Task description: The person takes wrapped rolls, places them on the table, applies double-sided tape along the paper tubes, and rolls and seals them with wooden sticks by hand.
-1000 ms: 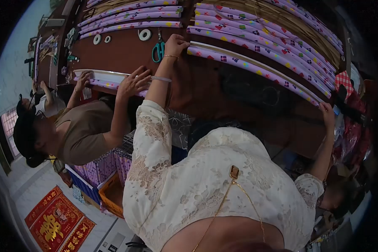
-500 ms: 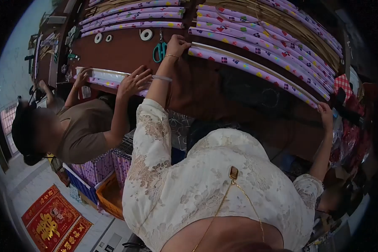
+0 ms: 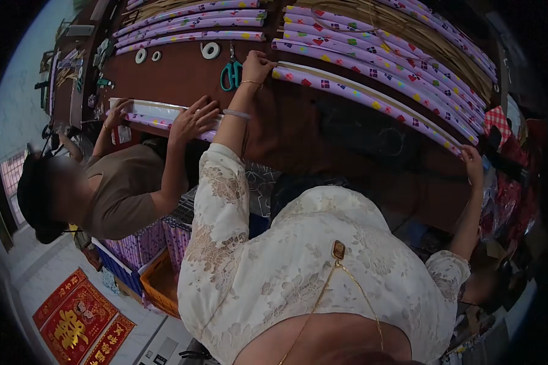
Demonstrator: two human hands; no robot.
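A long sheet of purple patterned wrapping paper point(image 3: 359, 99), rolled into a tube, lies along the table's near side, with a narrow pale strip point(image 3: 323, 74) running along its upper edge. My left hand point(image 3: 257, 67) is closed in a pinch at the left end of that strip; the fingertips are small and partly hidden. At the roll's far right end, my right hand point(image 3: 471, 159) has thumb and fingers closed on the paper. Teal-handled scissors point(image 3: 231, 75) lie just left of my left hand.
More purple rolls point(image 3: 371, 45) lie behind, some on brown paper. White tape rolls point(image 3: 210, 50) sit near the scissors. At left, a co-worker point(image 3: 122, 188) presses both hands on another purple roll point(image 3: 146, 120). An orange crate point(image 3: 158, 286) stands below, beside the co-worker.
Both my hands stay in nearly the same places on the roll and strip. The view has shifted very slightly, and the co-worker's hands look almost unchanged.
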